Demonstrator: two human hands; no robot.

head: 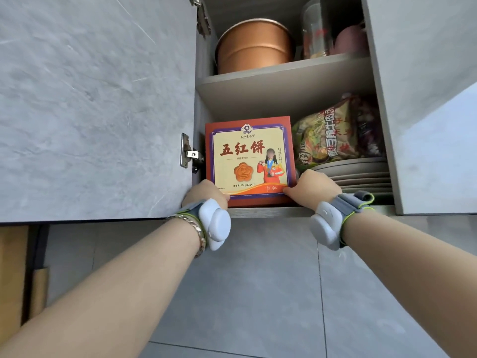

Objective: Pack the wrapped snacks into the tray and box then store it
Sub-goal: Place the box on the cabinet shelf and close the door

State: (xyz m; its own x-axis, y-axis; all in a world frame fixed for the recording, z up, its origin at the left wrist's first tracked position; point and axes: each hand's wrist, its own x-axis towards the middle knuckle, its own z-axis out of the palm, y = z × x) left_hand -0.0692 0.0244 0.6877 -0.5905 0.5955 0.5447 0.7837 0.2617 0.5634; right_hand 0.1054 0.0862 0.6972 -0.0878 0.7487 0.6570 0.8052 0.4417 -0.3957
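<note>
A red snack box (249, 156) with a cream label and red characters stands upright on the lower shelf (268, 211) of an open wall cabinet, against its left side. My left hand (205, 193) grips the box's lower left corner. At the lower right corner my right hand (313, 186) holds it, thumb on the front face. Both wrists wear grey bands with white pods. The box is closed, so its contents are hidden.
A stack of grey plates (361, 174) with snack bags (335, 133) on top fills the shelf's right side. The upper shelf holds a copper pot (254, 46), a glass jar (316, 29) and a pink cup (352, 40). The grey cabinet door (98, 104) hangs open at left.
</note>
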